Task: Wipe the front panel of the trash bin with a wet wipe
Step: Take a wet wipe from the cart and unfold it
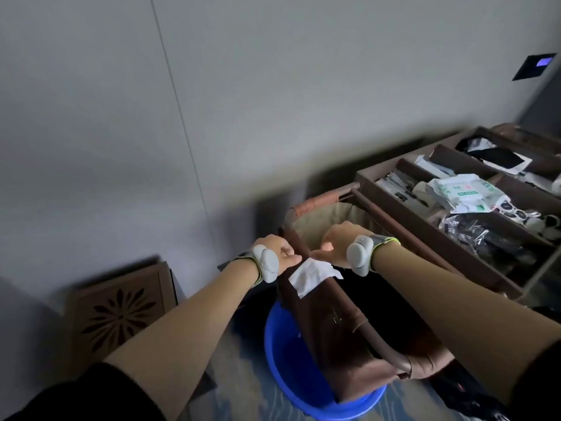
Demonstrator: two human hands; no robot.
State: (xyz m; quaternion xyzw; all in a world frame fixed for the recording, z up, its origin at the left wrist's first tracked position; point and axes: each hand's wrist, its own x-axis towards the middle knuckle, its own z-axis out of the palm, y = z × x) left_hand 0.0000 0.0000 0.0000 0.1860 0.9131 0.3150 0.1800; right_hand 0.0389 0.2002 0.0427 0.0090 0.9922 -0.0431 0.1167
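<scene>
Grey wall panels [243, 101] backed a brown fabric trash bin [343, 335] whose front panel faced a blue basin [291, 369] on the floor. Both forearms reached forward: the left hand [280, 249] and right hand [335, 243] each pinched an end of a white wet wipe [312, 275] draped over the bin's rim. Beside it, a compartmented tray [394, 202] held a wipes packet [464, 192] with green print too blurred to read.

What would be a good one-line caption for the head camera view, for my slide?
Both hands, left hand and right hand, hold a white wet wipe over the brown bin.
</scene>
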